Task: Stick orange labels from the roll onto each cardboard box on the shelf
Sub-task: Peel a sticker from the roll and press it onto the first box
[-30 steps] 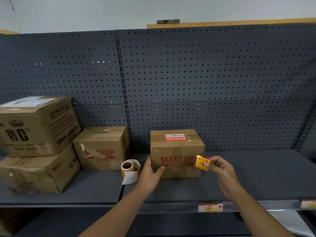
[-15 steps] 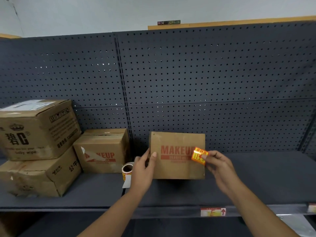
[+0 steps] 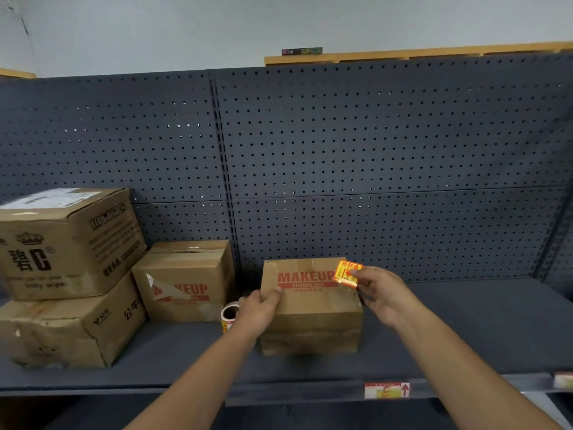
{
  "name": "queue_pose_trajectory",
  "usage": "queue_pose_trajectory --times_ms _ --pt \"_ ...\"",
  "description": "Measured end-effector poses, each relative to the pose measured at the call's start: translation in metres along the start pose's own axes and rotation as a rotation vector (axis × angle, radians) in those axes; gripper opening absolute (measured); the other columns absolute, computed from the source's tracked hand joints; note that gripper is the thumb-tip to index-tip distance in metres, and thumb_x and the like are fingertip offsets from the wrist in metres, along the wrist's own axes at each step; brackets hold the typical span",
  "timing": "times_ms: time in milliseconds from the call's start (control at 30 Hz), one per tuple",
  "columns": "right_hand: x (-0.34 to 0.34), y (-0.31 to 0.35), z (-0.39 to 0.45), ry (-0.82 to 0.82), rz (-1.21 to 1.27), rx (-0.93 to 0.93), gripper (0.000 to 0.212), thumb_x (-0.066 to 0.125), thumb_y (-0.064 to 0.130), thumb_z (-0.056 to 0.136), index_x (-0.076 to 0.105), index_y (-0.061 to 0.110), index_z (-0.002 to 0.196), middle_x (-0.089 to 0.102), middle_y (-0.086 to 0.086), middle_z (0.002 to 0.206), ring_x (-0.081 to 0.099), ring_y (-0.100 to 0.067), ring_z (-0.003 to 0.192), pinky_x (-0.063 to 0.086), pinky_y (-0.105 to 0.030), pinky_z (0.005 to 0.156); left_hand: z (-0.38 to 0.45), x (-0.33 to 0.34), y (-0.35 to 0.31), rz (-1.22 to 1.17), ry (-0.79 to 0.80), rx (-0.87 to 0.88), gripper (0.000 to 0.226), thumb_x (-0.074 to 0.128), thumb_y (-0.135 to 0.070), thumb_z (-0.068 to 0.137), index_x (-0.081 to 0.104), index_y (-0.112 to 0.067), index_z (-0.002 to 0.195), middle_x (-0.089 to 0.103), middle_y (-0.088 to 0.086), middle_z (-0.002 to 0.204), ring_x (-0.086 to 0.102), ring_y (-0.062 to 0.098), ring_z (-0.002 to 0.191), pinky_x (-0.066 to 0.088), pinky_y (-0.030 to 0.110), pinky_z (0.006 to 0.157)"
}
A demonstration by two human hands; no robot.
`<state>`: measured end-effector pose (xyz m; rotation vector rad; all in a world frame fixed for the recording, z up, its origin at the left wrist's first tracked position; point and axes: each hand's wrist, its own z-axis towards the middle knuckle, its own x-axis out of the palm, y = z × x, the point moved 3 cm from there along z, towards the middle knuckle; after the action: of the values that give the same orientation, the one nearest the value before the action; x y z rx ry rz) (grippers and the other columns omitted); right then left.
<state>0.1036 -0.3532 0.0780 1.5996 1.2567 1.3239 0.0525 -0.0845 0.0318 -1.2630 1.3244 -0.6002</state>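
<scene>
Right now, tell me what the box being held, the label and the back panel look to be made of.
MAKEUP box: brown corrugated cardboard, matte, with creased, scuffed faces and red print.
Orange label: likely glossy sticker paper; it catches light and curls slightly in the right hand.
Back panel: probably painted sheet metal, dark grey, matte, with regular punched holes.

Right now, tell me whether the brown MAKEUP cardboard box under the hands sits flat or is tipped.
Tipped: the brown MAKEUP cardboard box leans back, printed face turned upward, left hand gripping its left edge.
</scene>
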Motion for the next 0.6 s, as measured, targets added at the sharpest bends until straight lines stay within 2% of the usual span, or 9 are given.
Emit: queue_pose_trajectory --times_ms 33,133,200,267,333,400,467,500,600 --pt "0.0 -0.001 0.0 -0.006 0.011 0.014 0.015 0.074 0.004 0.088 0.068 0.007 0.102 0.077 -0.011 0.094 0.07 -0.025 0.094 0.052 -0.035 0.084 0.001 0.0 0.0 -0.021 0.002 0.001 0.085 0.054 -0.077 0.087 0.047 -0.018 0.147 0.045 0.005 0.143 0.051 0.031 0.128 0.047 0.049 0.11" --pt "-0.007 -0.007 0.001 -0.039 0.016 0.064 0.019 0.073 0.009 0.086 0.072 0.007 0.105 0.075 -0.007 0.091 0.068 -0.019 0.084 0.043 -0.037 0.104 0.002 0.001 -0.002 -0.068 0.01 0.009 0.075 0.056 -0.067 0.095 0.045 -0.014 0.147 0.054 0.002 0.129 0.056 0.028 0.121 0.049 0.049 0.108" --pt "-0.013 -0.004 -0.003 -0.055 0.029 0.058 0.018 0.072 0.011 0.088 0.071 0.01 0.106 0.071 -0.004 0.086 0.064 -0.017 0.078 0.044 -0.034 0.097 0.003 0.0 -0.003 -0.056 0.026 0.012 0.069 0.055 -0.063 0.097 0.048 -0.014 0.144 0.056 0.002 0.127 0.057 0.026 0.118 0.05 0.048 0.107" --pt "-0.015 0.006 -0.012 -0.027 0.023 0.001 0.015 0.072 0.01 0.09 0.067 0.012 0.104 0.072 -0.005 0.088 0.065 -0.02 0.086 0.048 -0.031 0.086 0.001 -0.002 -0.005 0.029 0.017 0.038 0.067 0.052 -0.064 0.098 0.05 -0.015 0.144 0.054 0.004 0.133 0.057 0.027 0.119 0.05 0.049 0.106" --pt "-0.012 0.018 -0.025 0.063 -0.008 -0.073 0.013 0.072 0.008 0.091 0.065 0.012 0.102 0.076 -0.01 0.098 0.068 -0.025 0.097 0.052 -0.034 0.089 -0.004 -0.003 -0.011 0.216 -0.059 0.109 0.062 0.05 -0.058 0.101 0.045 -0.02 0.148 0.044 0.006 0.144 0.05 0.031 0.127 0.046 0.047 0.109" --pt "-0.007 0.029 -0.04 0.163 -0.019 -0.132 0.014 0.072 0.007 0.092 0.064 0.01 0.102 0.077 -0.012 0.104 0.07 -0.026 0.1 0.055 -0.038 0.094 -0.017 -0.001 -0.026 0.352 -0.192 0.324 0.05 0.049 -0.047 0.105 0.047 -0.022 0.148 0.042 0.001 0.144 0.042 0.028 0.134 0.04 0.041 0.111" --pt "-0.001 0.036 -0.051 0.241 -0.049 -0.172 0.013 0.071 0.006 0.092 0.063 0.01 0.102 0.076 -0.013 0.106 0.071 -0.025 0.097 0.056 -0.038 0.09 -0.035 0.009 -0.045 0.331 -0.234 0.604 0.039 0.05 -0.039 0.106 0.056 -0.025 0.142 0.048 -0.009 0.136 0.043 0.017 0.131 0.04 0.034 0.11" --pt "0.003 0.039 -0.056 0.272 -0.066 -0.187 0.012 0.071 0.007 0.092 0.063 0.01 0.1 0.076 -0.014 0.105 0.071 -0.025 0.094 0.056 -0.037 0.086 -0.044 0.015 -0.053 0.291 -0.22 0.681 0.034 0.051 -0.038 0.106 0.059 -0.027 0.137 0.051 -0.015 0.131 0.044 0.011 0.127 0.041 0.03 0.107" --pt "0.012 0.039 -0.067 0.339 -0.098 -0.218 0.012 0.074 0.009 0.088 0.064 0.012 0.096 0.074 -0.012 0.097 0.066 -0.019 0.08 0.05 -0.032 0.073 -0.067 0.027 -0.073 -0.03 -0.068 0.644 0.022 0.053 -0.037 0.106 0.067 -0.03 0.122 0.064 -0.022 0.11 0.058 -0.003 0.108 0.048 0.014 0.091"
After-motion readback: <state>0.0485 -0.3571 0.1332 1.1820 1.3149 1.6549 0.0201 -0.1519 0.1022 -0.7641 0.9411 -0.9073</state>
